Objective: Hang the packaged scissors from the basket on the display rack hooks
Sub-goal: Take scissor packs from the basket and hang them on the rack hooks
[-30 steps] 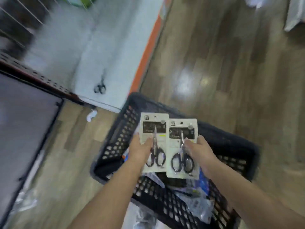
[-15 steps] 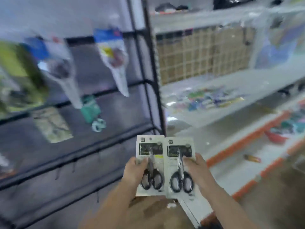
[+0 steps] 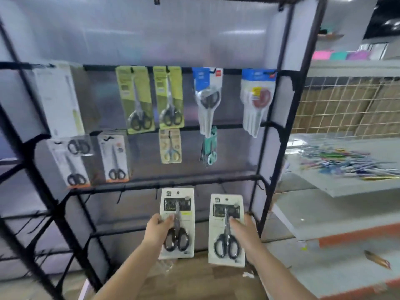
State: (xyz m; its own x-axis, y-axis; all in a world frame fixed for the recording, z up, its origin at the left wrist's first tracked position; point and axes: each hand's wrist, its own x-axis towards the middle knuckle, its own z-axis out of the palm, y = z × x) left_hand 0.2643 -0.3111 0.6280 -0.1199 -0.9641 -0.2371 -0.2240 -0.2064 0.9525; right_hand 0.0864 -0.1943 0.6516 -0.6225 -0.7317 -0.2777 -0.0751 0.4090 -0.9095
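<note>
From the head camera, the person faces the display rack (image 3: 279, 135), a black frame with cross bars from which other scissor packs already hang. The left hand (image 3: 159, 231) grips the left scissors pack (image 3: 177, 223) by its left edge, thumb across the card front. The right hand (image 3: 243, 234) grips the right scissors pack (image 3: 226, 230) from its right edge, thumb laid over the blades. Both packs are upright, apart from each other, and held just below the lower bar (image 3: 168, 184); the top of the left pack sits close under that bar. The basket is not in view.

The step in hand appears to be bringing the two packs up to empty hooks on the lower bar, where short black hooks (image 3: 120, 194) seem to hang free. The next move likely calls for lining the small hole near the top of one card with a hook tip and sliding the card on, one pack at a time, keeping the card level so that the hole catches.
</note>
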